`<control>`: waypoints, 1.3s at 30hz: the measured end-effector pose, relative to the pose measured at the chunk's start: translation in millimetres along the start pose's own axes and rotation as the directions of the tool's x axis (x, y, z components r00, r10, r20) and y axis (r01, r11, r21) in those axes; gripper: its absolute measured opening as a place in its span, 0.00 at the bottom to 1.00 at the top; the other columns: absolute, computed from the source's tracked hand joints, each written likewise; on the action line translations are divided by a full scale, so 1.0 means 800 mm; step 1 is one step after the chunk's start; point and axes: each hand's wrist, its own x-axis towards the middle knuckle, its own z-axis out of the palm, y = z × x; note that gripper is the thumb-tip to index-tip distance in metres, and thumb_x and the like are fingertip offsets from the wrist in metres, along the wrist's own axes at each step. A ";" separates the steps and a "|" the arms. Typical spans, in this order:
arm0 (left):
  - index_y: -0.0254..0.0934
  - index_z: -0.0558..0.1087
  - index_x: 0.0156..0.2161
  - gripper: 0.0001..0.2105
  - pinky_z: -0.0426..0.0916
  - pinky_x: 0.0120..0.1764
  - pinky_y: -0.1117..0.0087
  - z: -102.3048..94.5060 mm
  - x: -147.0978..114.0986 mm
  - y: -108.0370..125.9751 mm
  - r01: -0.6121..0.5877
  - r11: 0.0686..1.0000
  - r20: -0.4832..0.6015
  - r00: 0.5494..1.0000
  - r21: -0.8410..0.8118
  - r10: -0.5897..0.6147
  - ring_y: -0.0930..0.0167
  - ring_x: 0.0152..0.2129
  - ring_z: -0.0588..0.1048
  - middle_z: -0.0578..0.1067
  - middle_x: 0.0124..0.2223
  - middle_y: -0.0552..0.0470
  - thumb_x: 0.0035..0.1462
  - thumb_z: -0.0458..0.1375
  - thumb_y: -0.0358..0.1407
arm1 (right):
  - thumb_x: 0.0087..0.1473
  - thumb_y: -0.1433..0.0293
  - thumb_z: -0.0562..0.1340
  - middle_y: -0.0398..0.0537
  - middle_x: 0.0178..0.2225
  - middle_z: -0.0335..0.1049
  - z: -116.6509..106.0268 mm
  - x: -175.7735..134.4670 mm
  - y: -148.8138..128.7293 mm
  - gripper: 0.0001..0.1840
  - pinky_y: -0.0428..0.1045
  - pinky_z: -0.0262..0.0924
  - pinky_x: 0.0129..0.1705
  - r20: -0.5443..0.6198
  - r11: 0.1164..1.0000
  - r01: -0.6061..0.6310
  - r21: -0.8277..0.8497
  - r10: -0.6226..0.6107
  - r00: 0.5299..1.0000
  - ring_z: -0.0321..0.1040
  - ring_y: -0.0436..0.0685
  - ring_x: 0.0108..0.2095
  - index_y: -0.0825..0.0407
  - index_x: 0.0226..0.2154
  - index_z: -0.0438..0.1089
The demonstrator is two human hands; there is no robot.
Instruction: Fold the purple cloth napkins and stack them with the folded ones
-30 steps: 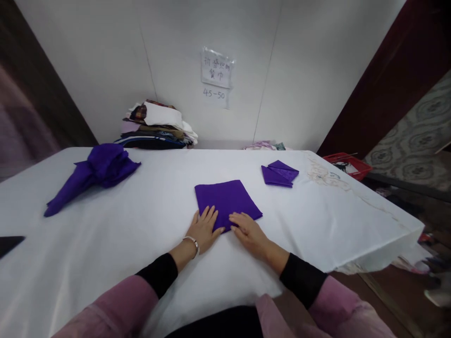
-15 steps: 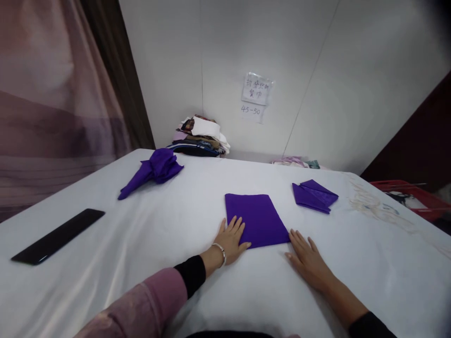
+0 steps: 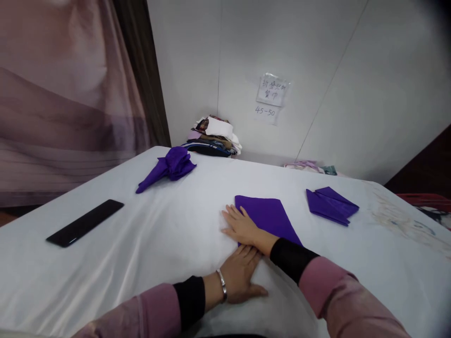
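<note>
A purple cloth napkin (image 3: 273,216), folded into a flat square, lies in front of me on the white-covered table (image 3: 169,234). My right hand (image 3: 241,225) reaches across to the napkin's left edge and lies flat there, fingers spread and pointing left. Below it, my left hand (image 3: 243,274), with a silver bracelet at the wrist, rests palm down; its fingertips are at the napkin's near left corner, partly under my right wrist. Neither hand grips the cloth. My right forearm hides the napkin's near edge.
A bunched purple cloth (image 3: 172,164) lies at the back left, a folded purple cloth (image 3: 331,205) to the right. A flat black strip (image 3: 86,223) rests on the left. Behind the table are stacked clothes (image 3: 214,136) and a wall with a paper sign (image 3: 272,90).
My right hand has crossed from the napkin's near right corner to its left edge. My left hand has slid down toward me, off the napkin's left side. The view has turned slightly left.
</note>
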 end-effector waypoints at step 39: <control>0.33 0.47 0.64 0.40 0.44 0.61 0.56 0.010 0.005 -0.014 -0.013 1.000 0.038 0.999 0.018 0.012 0.60 0.62 0.44 0.47 0.66 0.41 0.54 0.47 0.57 | 0.56 0.67 0.53 0.52 0.49 0.69 -0.068 0.010 0.221 0.20 0.48 0.54 0.51 -0.144 0.882 -0.471 0.007 0.467 0.872 0.64 0.57 0.49 0.55 0.49 0.68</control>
